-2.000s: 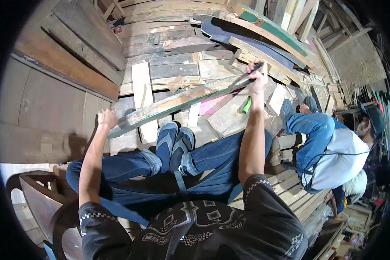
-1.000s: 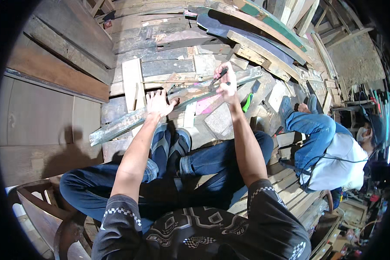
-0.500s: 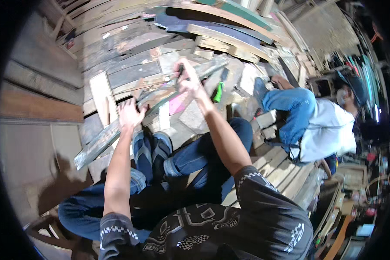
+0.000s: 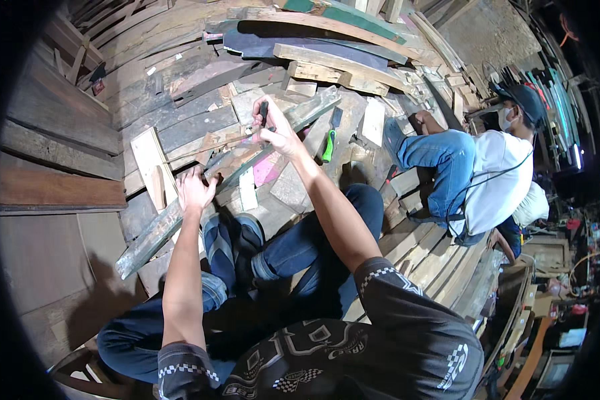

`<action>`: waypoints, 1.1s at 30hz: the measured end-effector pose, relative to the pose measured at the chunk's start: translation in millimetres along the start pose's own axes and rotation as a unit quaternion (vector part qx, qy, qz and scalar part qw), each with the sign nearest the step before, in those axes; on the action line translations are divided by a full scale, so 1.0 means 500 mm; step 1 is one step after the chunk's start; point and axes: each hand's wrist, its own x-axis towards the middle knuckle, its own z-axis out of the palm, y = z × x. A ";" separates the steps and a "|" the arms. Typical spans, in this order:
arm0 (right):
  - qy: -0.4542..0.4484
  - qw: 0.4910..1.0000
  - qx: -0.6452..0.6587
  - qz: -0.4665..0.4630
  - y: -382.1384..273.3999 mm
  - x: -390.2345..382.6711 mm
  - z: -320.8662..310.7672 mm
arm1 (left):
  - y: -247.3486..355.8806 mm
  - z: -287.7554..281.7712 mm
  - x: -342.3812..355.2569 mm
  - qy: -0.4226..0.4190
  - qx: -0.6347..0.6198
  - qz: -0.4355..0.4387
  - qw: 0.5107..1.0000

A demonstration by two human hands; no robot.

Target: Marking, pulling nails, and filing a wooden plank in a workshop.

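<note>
A long weathered wooden beam lies slantwise across the floor in front of my feet. My left hand rests on it with the fingers spread, pressing its top near the middle. Farther along, my right hand is closed round the black handle of a tool, just above the beam. The tool's working end is too unclear to name. Right of the beam lies a tool with a bright green handle and a flat dark blade, apart from both hands. A piece of pink sheet shows beside the beam.
A pale board lies left of the beam. Stacked planks fill the far side. To my right sits a co-worker in a white shirt, with another person behind. Wooden panels stand along the left. Wooden slats lie to the right.
The view has shifted slightly and is sharper now. My right hand has moved a little left with the black-handled tool. My left hand stays on the beam. The co-worker's head has come up.
</note>
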 end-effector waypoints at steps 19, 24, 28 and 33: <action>0.085 0.995 -0.045 -0.020 0.024 0.010 0.014 | 0.004 -0.008 0.008 -0.054 0.019 -0.029 0.998; 0.118 0.986 -0.106 -0.049 0.049 0.023 0.005 | 0.016 -0.015 0.014 -0.088 0.025 -0.033 0.995; 0.135 0.986 -0.089 -0.049 0.067 0.042 0.019 | 0.011 -0.020 0.008 -0.078 0.056 -0.022 0.995; 0.152 0.985 -0.075 -0.041 0.082 0.055 0.011 | 0.029 -0.035 0.014 -0.126 0.050 -0.037 0.990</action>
